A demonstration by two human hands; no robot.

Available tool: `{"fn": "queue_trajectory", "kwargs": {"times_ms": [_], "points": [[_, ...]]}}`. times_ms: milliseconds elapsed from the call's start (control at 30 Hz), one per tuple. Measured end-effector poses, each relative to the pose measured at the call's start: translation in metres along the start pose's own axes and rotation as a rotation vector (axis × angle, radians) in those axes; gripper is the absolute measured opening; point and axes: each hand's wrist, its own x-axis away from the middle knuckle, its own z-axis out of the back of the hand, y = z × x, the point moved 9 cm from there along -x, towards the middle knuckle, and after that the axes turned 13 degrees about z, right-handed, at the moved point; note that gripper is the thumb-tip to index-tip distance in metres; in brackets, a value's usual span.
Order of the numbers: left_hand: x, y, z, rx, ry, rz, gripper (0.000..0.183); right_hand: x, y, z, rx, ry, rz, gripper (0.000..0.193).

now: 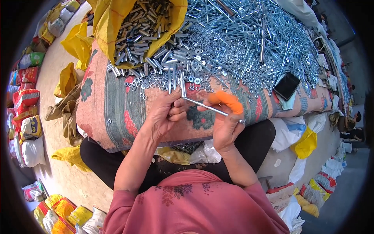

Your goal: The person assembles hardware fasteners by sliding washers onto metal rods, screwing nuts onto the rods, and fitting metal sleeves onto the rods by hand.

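Observation:
My left hand (165, 117) pinches a short metal sleeve (182, 88) upright at its fingertips. My right hand (226, 121), with an orange rubber cover (226, 101) on one finger, holds a long thin metal bolt (205, 106). The bolt's tip points left and meets the fingers of my left hand. Both hands hover over the near edge of a patterned cloth-covered table (117, 113). Loose washers and nuts (163, 82) lie just beyond the hands.
A yellow sack (109, 27) spills metal sleeves (142, 33) at the back left. A big heap of long bolts (253, 39) fills the back right. A black phone (286, 86) lies at the right. Filled bags (25, 101) line the floor on the left.

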Motion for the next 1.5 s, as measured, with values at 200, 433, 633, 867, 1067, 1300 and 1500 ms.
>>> {"fn": "queue_trajectory", "kwargs": {"times_ms": [200,433,633,867,1067,1300,1500], "points": [[0.003,-0.014,-0.008,0.317,-0.073,-0.009,0.014,0.015,-0.032,-0.043,0.386,-0.459,0.439,0.028],[0.017,0.005,0.002,-0.067,0.179,-0.174,0.017,0.024,-0.018,-0.040,0.371,-0.526,0.297,0.034],[0.007,-0.011,0.009,0.049,0.049,-0.199,0.019,0.025,0.005,-0.042,0.512,-0.516,0.212,0.041],[0.002,-0.024,0.010,0.222,0.031,-0.153,0.016,0.038,0.051,-0.043,0.042,-0.352,-0.490,0.056],[0.010,-0.041,-0.005,0.061,0.106,-0.187,0.014,0.013,0.018,-0.039,0.405,-0.424,0.093,0.059],[0.017,-0.033,0.014,0.024,0.232,-0.196,0.018,-0.017,0.047,-0.014,0.767,-0.565,0.046,0.029],[0.025,-0.019,0.017,-0.156,0.185,-0.159,0.023,-0.011,0.056,-0.014,1.163,-0.842,0.228,0.017]]}}
